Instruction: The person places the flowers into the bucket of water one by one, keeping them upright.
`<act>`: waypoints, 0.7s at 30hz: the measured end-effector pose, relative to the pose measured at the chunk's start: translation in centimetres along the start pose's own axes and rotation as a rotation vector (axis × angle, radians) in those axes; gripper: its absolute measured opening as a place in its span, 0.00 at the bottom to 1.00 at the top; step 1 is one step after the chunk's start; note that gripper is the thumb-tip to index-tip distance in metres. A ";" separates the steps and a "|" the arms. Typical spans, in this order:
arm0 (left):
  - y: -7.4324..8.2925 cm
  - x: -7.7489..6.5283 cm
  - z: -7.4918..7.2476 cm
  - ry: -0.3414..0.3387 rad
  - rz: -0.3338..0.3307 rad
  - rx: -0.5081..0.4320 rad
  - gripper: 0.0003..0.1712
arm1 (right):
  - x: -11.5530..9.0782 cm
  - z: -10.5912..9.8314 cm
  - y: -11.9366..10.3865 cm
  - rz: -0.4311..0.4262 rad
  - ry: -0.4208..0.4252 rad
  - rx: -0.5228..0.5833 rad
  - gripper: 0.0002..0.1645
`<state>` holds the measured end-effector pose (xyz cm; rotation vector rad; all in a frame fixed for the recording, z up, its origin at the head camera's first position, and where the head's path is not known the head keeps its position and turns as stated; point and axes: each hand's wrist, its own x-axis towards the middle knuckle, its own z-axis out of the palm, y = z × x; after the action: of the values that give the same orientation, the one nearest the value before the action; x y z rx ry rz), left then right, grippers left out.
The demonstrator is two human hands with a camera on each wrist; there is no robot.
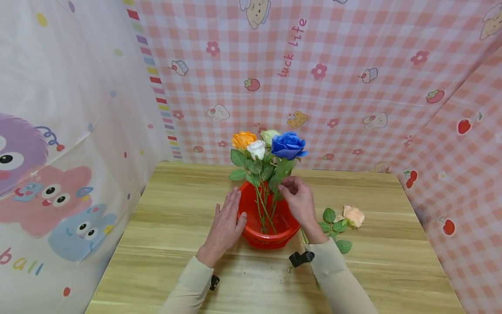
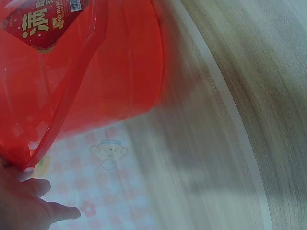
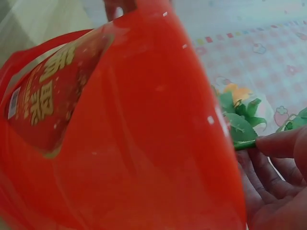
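Note:
A red plastic basin (image 1: 270, 241) stands on the table with several roses upright in it. A blue rose (image 1: 288, 145), a white rose (image 1: 256, 149), an orange rose (image 1: 244, 140) and a pale green rose (image 1: 269, 137) rise above its rim. With thumb and forefinger, my right hand (image 1: 301, 203) pinches a green rose stem (image 3: 245, 145) just below the blue bloom. On the basin's left side rests my left hand (image 1: 225, 222), its fingers mostly straight against the rim. The left wrist view shows fingertips at the basin's edge.
To the right of the basin, a peach rose (image 1: 354, 216) with green leaves lies on the wooden table (image 1: 176, 209); my right forearm partly covers its stem. Small bits lie near the front. A pink checked cloth (image 1: 274, 96) hangs behind the table.

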<state>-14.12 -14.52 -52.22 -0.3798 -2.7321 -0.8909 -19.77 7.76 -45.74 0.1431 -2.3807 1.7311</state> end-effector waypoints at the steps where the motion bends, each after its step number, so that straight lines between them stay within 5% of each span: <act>1: 0.0 0.0 0.0 0.001 0.000 0.000 0.37 | 0.0 0.0 0.1 -0.004 -0.006 -0.026 0.10; 21: -0.2 0.0 0.2 0.003 0.007 -0.019 0.37 | 0.5 0.3 0.5 0.020 -0.180 -0.289 0.06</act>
<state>-14.21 -14.58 -52.45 -0.3906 -2.7195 -0.9155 -20.37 7.69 -46.18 0.2416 -2.7388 1.4140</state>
